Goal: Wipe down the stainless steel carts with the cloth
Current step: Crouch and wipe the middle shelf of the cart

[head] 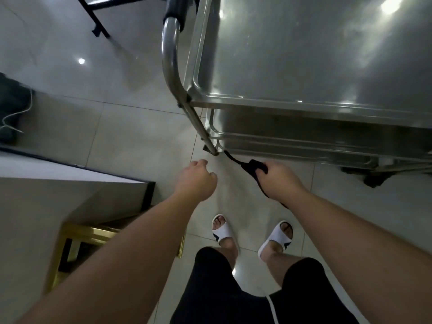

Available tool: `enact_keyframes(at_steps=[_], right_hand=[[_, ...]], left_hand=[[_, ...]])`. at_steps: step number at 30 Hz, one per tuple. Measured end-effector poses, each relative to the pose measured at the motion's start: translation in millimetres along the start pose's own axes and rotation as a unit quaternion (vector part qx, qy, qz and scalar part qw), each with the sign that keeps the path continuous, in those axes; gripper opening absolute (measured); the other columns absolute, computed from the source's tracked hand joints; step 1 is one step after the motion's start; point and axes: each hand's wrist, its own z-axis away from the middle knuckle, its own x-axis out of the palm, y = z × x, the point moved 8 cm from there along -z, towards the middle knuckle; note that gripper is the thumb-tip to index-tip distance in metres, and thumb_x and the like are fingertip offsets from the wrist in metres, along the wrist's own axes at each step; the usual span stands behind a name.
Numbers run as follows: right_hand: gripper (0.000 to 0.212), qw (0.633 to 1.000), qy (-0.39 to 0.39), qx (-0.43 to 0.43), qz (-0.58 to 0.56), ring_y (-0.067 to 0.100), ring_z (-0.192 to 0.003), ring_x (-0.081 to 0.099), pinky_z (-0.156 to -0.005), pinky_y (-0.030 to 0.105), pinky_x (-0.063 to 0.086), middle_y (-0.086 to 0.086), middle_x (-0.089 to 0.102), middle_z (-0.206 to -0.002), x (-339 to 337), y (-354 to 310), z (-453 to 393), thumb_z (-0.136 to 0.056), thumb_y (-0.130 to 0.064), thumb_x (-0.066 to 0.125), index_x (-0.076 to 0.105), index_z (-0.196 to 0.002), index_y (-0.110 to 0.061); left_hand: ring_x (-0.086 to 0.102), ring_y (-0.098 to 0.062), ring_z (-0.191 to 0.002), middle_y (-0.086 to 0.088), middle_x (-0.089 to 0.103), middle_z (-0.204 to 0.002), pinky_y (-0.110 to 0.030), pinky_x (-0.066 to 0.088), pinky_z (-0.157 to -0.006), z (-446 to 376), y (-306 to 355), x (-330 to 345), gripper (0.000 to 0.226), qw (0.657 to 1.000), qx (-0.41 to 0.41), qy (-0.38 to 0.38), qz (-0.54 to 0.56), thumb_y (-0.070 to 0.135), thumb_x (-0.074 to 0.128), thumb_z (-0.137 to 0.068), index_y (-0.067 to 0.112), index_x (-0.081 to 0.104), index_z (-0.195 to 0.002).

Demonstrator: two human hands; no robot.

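Note:
A stainless steel cart [304, 108] with stacked shelves fills the upper right, its tubular handle [170, 73] curving down to a leg near the floor. My right hand [278, 181] is shut on a dark cloth [243, 166], which stretches up to the bottom of the cart's near-left leg. My left hand [196, 181] hovers just left of it, fingers loosely curled, holding nothing.
A white counter with a dark edge [93, 178] is on the left, a gold-framed stand [77, 239] below it. A black metal frame [98, 22] stands at top left. Dark items with a white cord [14, 113] lie at the left edge. My sandalled feet [252, 237] stand on the tiled floor.

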Motion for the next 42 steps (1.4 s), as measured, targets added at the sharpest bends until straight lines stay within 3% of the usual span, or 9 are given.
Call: enact_keyframes(at_steps=[7, 10, 13, 18, 21, 25, 29, 33, 42], right_hand=[[0.036, 0.998, 0.045, -0.045, -0.019, 0.038, -0.109, 0.063, -0.085, 0.040, 0.051, 0.014, 0.067, -0.125, 27, -20, -95, -0.107, -0.041, 0.047, 0.065, -0.127, -0.018], [0.026, 0.991, 0.087, -0.099, -0.025, 0.038, -0.100, 0.065, -0.074, 0.038, 0.046, 0.011, 0.067, -0.108, 31, -42, -135, -0.105, -0.039, 0.049, 0.067, -0.107, -0.020], [0.028, 0.979, 0.128, -0.158, -0.022, 0.037, -0.107, 0.063, -0.081, 0.038, 0.046, 0.012, 0.068, -0.117, 38, -67, -168, -0.104, -0.035, 0.052, 0.069, -0.118, -0.018], [0.033, 0.948, 0.194, -0.250, 0.035, 0.037, -0.113, 0.060, -0.095, 0.044, 0.048, 0.007, 0.065, -0.131, 54, -104, -212, -0.105, -0.035, 0.051, 0.065, -0.131, -0.020], [0.033, 0.925, 0.200, -0.319, 0.055, 0.033, -0.122, 0.058, -0.103, 0.043, 0.046, 0.003, 0.064, -0.139, 72, -123, -235, -0.105, -0.030, 0.053, 0.064, -0.134, -0.020], [0.047, 0.918, 0.115, -0.368, 0.096, 0.026, -0.155, 0.032, -0.129, 0.035, 0.018, -0.004, 0.040, -0.167, 115, -138, -271, -0.110, -0.027, 0.043, 0.048, -0.157, -0.024], [0.049, 0.913, 0.140, -0.365, 0.118, 0.023, -0.156, 0.032, -0.129, 0.043, 0.023, -0.008, 0.039, -0.167, 125, -134, -287, -0.110, -0.035, 0.038, 0.048, -0.157, -0.028], [0.051, 0.924, 0.201, -0.306, 0.109, 0.024, -0.155, 0.032, -0.123, 0.048, 0.028, -0.008, 0.039, -0.167, 107, -101, -280, -0.109, -0.041, 0.039, 0.046, -0.157, -0.028], [0.047, 0.913, 0.400, -0.006, 0.078, 0.041, -0.136, 0.051, -0.114, 0.054, 0.043, 0.013, 0.054, -0.153, -44, 136, -257, -0.107, -0.038, 0.040, 0.056, -0.145, -0.014]], left_hand=[[0.058, -0.022, -0.125, -0.002, 0.045, -0.162, -0.028, 0.045, -0.084, -99, -26, 3, 0.073, 0.970, -0.016, 0.107, 0.216, 0.049, 0.055, -0.101, 0.023, 0.028, -0.164], [0.048, -0.023, -0.142, -0.004, 0.041, -0.164, -0.034, 0.043, -0.108, -133, -30, -10, 0.079, 0.951, -0.007, 0.208, 0.228, 0.053, 0.061, -0.098, 0.020, 0.030, -0.164], [0.051, -0.019, -0.138, 0.000, 0.052, -0.150, -0.043, 0.045, -0.116, -163, -27, -15, 0.064, 0.903, 0.035, 0.267, 0.334, 0.046, 0.068, -0.094, 0.024, 0.048, -0.150], [0.063, -0.002, -0.091, 0.010, 0.064, -0.100, -0.032, 0.055, -0.082, -188, -21, -29, 0.027, 0.811, 0.114, 0.385, 0.425, 0.038, 0.075, -0.090, 0.037, 0.051, -0.102], [0.067, -0.017, -0.088, 0.000, 0.067, -0.095, -0.043, 0.060, -0.083, -205, -20, -35, 0.017, 0.756, 0.145, 0.398, 0.499, 0.033, 0.075, -0.090, 0.030, 0.059, -0.097], [0.058, -0.010, -0.067, 0.005, 0.061, -0.072, -0.031, 0.054, -0.067, -220, -17, -37, 0.018, 0.700, 0.190, 0.423, 0.544, 0.027, 0.070, -0.088, 0.011, 0.064, -0.082], [0.058, -0.009, -0.060, 0.007, 0.061, -0.063, -0.023, 0.051, -0.059, -223, -16, -35, 0.019, 0.675, 0.209, 0.441, 0.553, 0.018, 0.067, -0.086, 0.003, 0.066, -0.076], [0.062, -0.023, -0.058, -0.004, 0.063, -0.060, -0.035, 0.055, -0.059, -226, -13, -35, 0.029, 0.694, 0.224, 0.405, 0.552, 0.020, 0.064, -0.084, 0.029, 0.063, -0.056], [0.042, -0.028, -0.058, -0.016, 0.042, -0.065, -0.042, 0.037, -0.052, -231, -14, -33, 0.035, 0.649, 0.218, 0.421, 0.594, 0.024, 0.061, -0.071, -0.007, 0.045, -0.074]])
